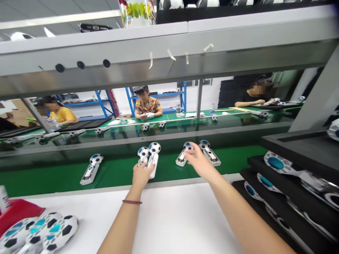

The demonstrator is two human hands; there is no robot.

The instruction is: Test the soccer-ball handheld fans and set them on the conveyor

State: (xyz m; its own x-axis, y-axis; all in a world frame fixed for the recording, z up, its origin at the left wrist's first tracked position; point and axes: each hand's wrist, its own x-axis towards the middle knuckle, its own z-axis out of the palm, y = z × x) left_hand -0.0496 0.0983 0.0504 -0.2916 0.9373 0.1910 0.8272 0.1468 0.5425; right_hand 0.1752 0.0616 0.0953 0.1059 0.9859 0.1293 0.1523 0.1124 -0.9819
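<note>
Two white devices with soccer-ball heads lie side by side at the near edge of the green surface. My left hand has its fingers closed round the lower part of the left one of the pair. To the right, my right hand reaches over another such device, fingertips at its upper body; whether they grip it is hard to tell. Just beyond that hand rests one more device. A further one lies alone at the left.
Black trays holding similar devices are stacked at the right. Several devices and a red bin sit at the lower left. A grey shelf crosses overhead. Three people sit across the line.
</note>
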